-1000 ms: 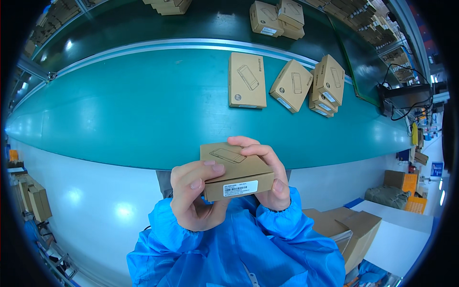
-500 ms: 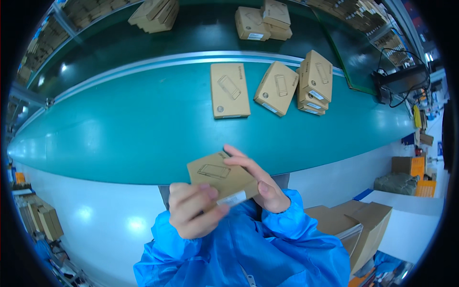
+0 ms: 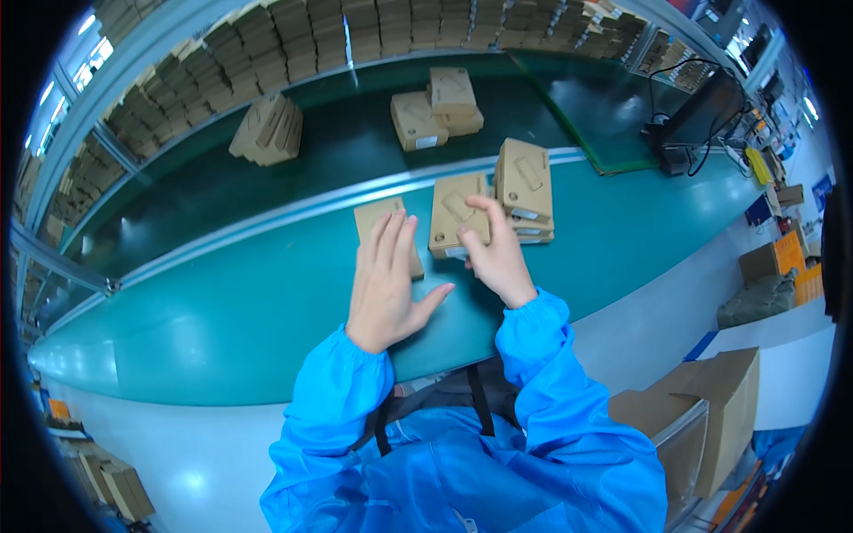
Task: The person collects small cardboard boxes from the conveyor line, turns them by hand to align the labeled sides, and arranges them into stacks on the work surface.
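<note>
A packing workshop, by its look: beyond the left grip [image 3: 382, 293] and right grip [image 3: 499, 258], dense rows of cardboard boxes [image 3: 293, 40] stand in ranks; beneath both stretches a long green bench [image 3: 222, 311] (metal-railed along its far edge); rightward of them sit a large carton [image 3: 733, 417] and orange crates [image 3: 788, 253].

I see both arms [image 3: 336, 391] stretched forward.
Left hand [image 3: 380, 293] straight-fingered, thumb [image 3: 434, 300] splayed; right hand [image 3: 501, 259] half-curled, index finger [image 3: 485, 208] bent.

A closed brown cardboard device carton [image 3: 450, 216] lies flat, printed face up; just left of it, a second brown carton [image 3: 377, 209] lies partly hidden.
</note>
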{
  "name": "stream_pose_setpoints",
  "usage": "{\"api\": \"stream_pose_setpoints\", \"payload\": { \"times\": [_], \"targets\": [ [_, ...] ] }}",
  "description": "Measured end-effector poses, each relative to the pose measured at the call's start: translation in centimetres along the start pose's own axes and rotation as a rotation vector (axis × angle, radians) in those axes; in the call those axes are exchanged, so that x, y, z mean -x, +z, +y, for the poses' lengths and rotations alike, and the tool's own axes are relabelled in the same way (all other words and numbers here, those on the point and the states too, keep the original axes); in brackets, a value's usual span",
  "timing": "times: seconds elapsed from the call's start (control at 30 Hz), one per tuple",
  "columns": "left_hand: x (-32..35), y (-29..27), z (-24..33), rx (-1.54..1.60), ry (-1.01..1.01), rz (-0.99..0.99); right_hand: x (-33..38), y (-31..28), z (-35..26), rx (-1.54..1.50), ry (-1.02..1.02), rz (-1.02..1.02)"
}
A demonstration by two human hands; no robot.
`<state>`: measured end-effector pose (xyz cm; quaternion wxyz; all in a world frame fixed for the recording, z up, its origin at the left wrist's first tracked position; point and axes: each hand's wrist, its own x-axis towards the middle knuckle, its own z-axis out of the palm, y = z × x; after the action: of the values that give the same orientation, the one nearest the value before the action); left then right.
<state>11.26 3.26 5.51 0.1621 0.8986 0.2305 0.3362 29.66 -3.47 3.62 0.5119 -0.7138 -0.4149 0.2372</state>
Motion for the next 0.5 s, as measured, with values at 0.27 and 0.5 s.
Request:
{"api": "stream_pose_setpoints", "payload": {
  "times": [0.27,0.5],
  "targets": [
    [-1.8,5.1,-1.9,-0.221,0.082,-0.15,2.1,-4.0,-3.1,0.606,-0.088,0.319],
    [-2.1,7.3,-1.6,-0.199,0.029,-0.092,-1.4,-3.8,1.5,0.882,-0.197,0.457]
  ]
}}
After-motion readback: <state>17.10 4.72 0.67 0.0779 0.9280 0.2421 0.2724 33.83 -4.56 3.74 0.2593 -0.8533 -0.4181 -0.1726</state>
